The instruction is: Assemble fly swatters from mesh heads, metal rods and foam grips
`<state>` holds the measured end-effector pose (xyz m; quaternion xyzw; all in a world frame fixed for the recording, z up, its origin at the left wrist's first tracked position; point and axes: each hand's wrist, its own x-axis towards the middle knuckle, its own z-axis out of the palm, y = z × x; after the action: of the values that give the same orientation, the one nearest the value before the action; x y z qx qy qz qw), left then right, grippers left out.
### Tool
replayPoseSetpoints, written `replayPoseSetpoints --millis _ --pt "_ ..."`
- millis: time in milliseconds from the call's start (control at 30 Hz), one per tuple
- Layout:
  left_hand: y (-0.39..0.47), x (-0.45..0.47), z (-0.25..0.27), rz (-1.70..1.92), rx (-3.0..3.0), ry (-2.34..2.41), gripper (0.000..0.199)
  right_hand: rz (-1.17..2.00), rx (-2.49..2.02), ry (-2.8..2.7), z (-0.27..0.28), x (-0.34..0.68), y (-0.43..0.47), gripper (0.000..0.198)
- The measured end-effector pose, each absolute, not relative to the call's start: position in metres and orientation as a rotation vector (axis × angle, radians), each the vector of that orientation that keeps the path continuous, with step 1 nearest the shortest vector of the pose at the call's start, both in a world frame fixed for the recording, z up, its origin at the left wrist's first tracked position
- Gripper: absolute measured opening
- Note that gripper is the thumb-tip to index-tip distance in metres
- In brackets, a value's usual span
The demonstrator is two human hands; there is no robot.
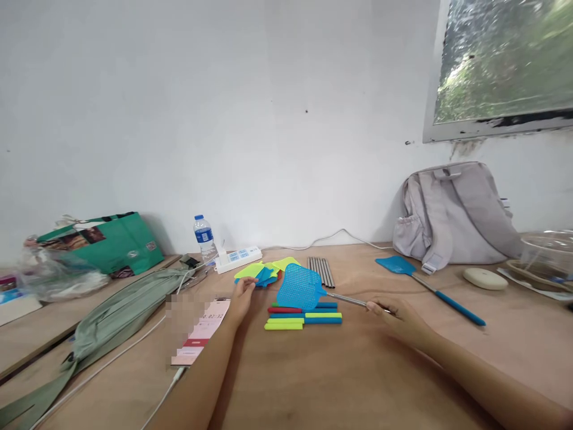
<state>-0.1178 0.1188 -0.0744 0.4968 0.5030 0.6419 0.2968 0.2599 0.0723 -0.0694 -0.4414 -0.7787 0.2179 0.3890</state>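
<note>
In my right hand (pixel 385 312) is the thin metal rod (pixel 351 299) of a fly swatter, pinched near its bare end. The blue mesh swatter head (pixel 299 286) sits on the rod's other end, tilted above the colored tubes. My left hand (pixel 244 292) reaches the near edge of a pile of loose swatter heads, its fingers slightly apart at a blue one (pixel 265 277). Yellow-green heads (pixel 250 270) lie in the same pile. Below the held head are blue, red, green and yellow handle tubes (pixel 284 326). Several bare metal rods (pixel 321 272) lie side by side behind it.
A whole blue fly swatter (pixel 459 307) lies at right, near a grey backpack (pixel 456 215) and a white oval object (pixel 484 279). On the left are a phone (pixel 203 334) with a cable, a green strap bag (pixel 120 316), a power strip (pixel 238 259) and a bottle (pixel 203 234).
</note>
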Motion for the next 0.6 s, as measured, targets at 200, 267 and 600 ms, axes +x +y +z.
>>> replayPoseSetpoints --millis 200,267,600 --pt "0.111 -0.145 -0.083 1.596 1.434 1.448 0.032 0.49 -1.198 -1.854 -0.074 0.272 0.083 0.04" --pt "0.11 -0.144 -0.084 1.572 1.459 1.478 0.032 0.471 -1.239 -1.826 -0.075 0.274 0.086 0.042" --pt "0.1 -0.143 -0.076 1.489 1.603 1.568 0.029 0.799 -1.189 -1.585 -0.077 0.275 0.09 0.042"
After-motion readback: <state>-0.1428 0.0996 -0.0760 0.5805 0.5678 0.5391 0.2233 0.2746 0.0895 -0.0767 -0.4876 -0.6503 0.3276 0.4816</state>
